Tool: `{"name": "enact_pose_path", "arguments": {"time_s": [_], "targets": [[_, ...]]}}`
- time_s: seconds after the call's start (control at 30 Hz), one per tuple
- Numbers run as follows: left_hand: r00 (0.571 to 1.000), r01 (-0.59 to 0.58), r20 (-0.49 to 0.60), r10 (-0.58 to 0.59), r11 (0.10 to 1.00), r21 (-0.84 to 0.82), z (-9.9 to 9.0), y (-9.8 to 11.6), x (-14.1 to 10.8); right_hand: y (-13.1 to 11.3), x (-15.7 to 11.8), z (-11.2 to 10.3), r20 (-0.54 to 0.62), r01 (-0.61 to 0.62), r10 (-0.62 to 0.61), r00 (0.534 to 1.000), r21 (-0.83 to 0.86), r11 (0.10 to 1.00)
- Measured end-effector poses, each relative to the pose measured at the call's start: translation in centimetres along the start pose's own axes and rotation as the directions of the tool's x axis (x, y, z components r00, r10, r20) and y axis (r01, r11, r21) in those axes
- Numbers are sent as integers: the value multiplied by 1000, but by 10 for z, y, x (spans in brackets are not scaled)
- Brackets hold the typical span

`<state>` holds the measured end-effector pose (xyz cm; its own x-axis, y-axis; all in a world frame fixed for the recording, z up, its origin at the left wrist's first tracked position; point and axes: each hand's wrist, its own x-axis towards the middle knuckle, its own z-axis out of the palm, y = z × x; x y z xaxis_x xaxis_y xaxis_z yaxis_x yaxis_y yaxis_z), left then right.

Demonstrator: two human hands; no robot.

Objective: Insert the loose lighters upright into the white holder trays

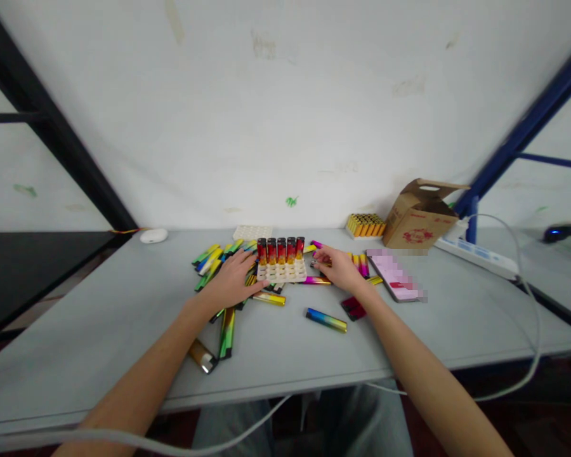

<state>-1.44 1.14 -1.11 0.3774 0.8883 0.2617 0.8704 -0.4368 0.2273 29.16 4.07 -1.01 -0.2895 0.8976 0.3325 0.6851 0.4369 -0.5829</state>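
L hand (pixel 235 276) spreads over lighters (pixel 209 260) w/ fingers wide, thumb near the front edge of a white tray (pixel 282 271); red lighters (pixel 280 251) stand upright in its back rows. R hand (pixel 330 263), fingers narrow, pinches a small item (pixel 314 263) just beside the tray's R side, phone (pixel 394 274) nearby on the grey table (pixel 276 355).

No words, brands or numbers can be read. Small red printing shows on the brown cardboard box with an open flap (pixel 416 225), beyond and to the right of the fingers of the right hand (pixel 334 264), but it is too blurred to make out. The pink screen of the flat phone (pixel 394 273), right of those fingers, is pixelated. The green scribble on the white wall (pixel 292 201), beyond the fingers, forms no legible sign.
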Motion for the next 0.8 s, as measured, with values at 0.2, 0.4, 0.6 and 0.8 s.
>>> {"name": "enact_pose_path", "arguments": {"time_s": [0.2, 0.4, 0.6, 0.8], "targets": [[1000, 12, -2, -13, 1000, -13, -1, 0, -1, 0, 1, 5, -68, 42, -35, 997, 115, 992], [999, 38, 4, -38, 999, -36, -2, 1, -1, -5, 4, 1, -227, 33, 68, 972, 412, 911], [999, 38, 6, -38, 997, -69, -3, 1, 0, -17, 6, -10, -216, -88, 355, 910, 736, 672], [999, 42, 6, -42, 996, -76, -3, 2, -1, -26, 3, -14, -11, -166, 405, 914, 902, 399]]}}
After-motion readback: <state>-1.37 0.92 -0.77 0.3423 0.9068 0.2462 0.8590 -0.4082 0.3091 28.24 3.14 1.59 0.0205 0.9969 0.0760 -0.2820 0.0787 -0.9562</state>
